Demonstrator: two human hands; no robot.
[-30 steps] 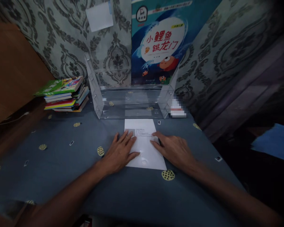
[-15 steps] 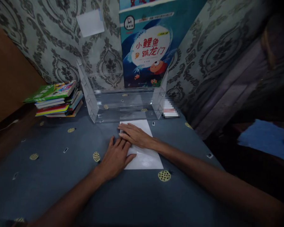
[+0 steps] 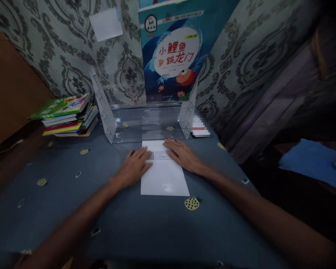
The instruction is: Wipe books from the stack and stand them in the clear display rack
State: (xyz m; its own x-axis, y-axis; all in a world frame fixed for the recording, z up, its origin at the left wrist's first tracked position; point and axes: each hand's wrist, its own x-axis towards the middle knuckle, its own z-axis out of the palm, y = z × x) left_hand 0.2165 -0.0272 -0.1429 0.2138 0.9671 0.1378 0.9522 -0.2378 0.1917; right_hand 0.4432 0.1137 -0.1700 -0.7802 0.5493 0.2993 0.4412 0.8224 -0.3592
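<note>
A glossy white sheet [image 3: 162,177], perhaps a thin booklet, lies flat on the dark blue tablecloth, with a small block of print near its upper half. My left hand [image 3: 134,166] rests over its left edge, fingers stretched out and slightly apart. Across from it, my right hand [image 3: 184,156] lies on the upper right edge, its fingers also extended towards the left. Neither hand grips anything. Directly behind the sheet stands a clear acrylic rack [image 3: 149,132], which the sheet's far edge nearly meets.
A picture book [image 3: 173,52] with a carp on its cover leans upright in the rack against the patterned wall. Stacked books [image 3: 68,116] sit at the back left. A white item [image 3: 200,127], partly pixelated, lies right of the rack. Blue cloth [image 3: 310,164] shows beyond the table's right edge.
My right hand has slid right, from over the sheet's left part to its right edge. The left hand has shifted slightly up and left, uncovering the printed block.
</note>
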